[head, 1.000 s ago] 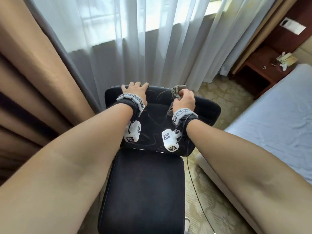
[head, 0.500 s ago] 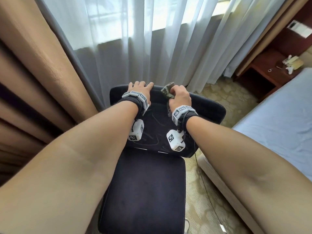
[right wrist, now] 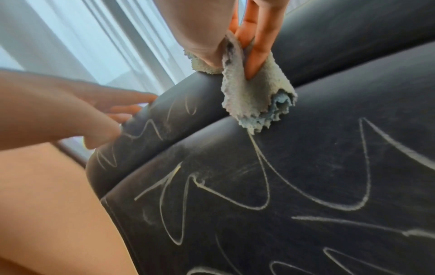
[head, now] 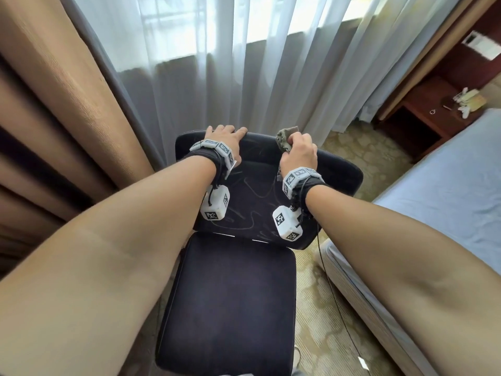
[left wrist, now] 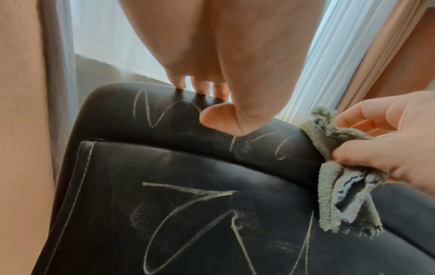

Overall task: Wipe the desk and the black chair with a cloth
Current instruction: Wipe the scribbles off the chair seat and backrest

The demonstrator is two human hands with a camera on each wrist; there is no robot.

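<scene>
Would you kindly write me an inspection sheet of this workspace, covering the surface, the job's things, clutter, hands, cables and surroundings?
Surface: black leather chair backrest covered in pale chalk-like scribbles; the desk is not in view.
Job's things: crumpled grey-green terry cloth at the backrest's top edge.
Clutter: nothing seen on the dark chair seat.
Hands: left hand rests on the backrest's top edge, fingers over it; right hand grips the cloth.
Cables: thin black cable hangs from the right wrist towards the floor.
Surroundings: sheer white curtain, tan drape, bed with pale blue sheet, reddish wooden nightstand.
</scene>
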